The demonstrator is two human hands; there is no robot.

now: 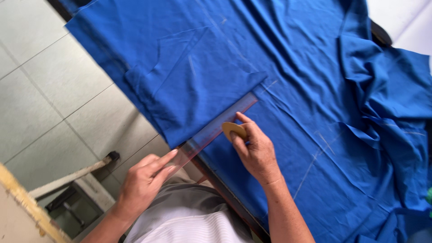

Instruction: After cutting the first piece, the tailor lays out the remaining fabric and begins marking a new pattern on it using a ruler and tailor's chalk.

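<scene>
Hands first: left hand sits at lower centre-left, fingers stretched out flat and together, pressing down the near end of a clear ruler; right hand is mid-frame, wrist bent, thumb and fingers pinched on a tan chalk disc right against the ruler's edge; ruler runs diagonally from the left fingertips up to centre, lying on the blue fabric; fabric covers most of the frame, flat in the middle with a folded flap at upper centre, bunched up along the right side; table edge cuts diagonally just by the person's body, grey tiled floor on the left; plenty of flat cloth above and right of the chalk.
</scene>
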